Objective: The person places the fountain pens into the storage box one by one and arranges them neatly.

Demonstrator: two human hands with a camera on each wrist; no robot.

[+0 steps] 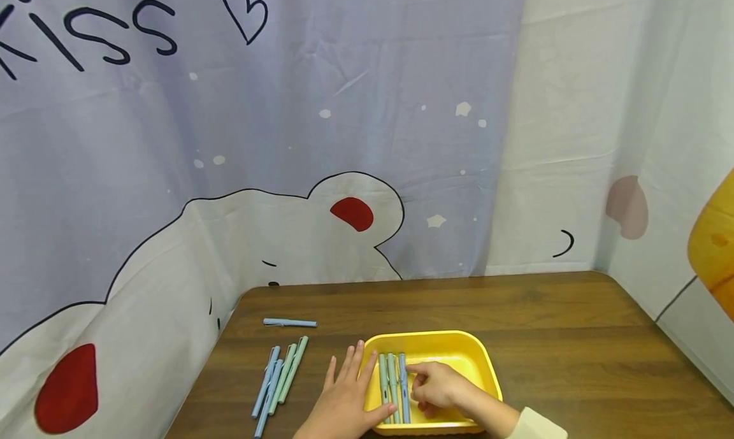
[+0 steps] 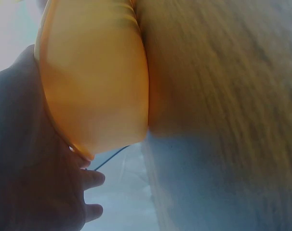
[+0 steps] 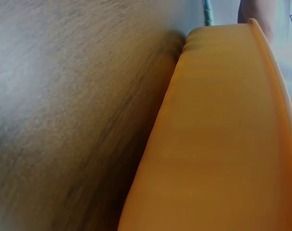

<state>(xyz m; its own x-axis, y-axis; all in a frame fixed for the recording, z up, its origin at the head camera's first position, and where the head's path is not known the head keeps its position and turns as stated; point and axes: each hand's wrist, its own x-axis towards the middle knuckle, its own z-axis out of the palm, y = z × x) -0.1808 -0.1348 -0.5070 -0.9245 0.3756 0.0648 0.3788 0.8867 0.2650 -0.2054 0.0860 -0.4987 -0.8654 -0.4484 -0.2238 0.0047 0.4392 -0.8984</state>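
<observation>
A yellow tray (image 1: 473, 366) stands near the table's front, with two green pens (image 1: 383, 378) and a blue pen (image 1: 404, 388) side by side along its left part. My left hand (image 1: 346, 397) lies over the tray's left rim with fingers spread straight; its thumb reaches across the lower ends of the pens. Inside the tray, my right hand (image 1: 438, 387) touches the blue pen's upper part with an extended index finger, its other fingers bent. The tray's outer wall (image 2: 93, 82) fills much of the left wrist view beside the left hand (image 2: 35, 159). The right wrist view hides the right hand's fingers.
On the wooden table (image 1: 573, 356), left of the tray, lie more blue pens (image 1: 266, 381) and green pens (image 1: 294, 369), roughly parallel. Another blue pen (image 1: 290, 323) lies crosswise behind them. A printed curtain (image 1: 367, 107) hangs along the table's back and sides.
</observation>
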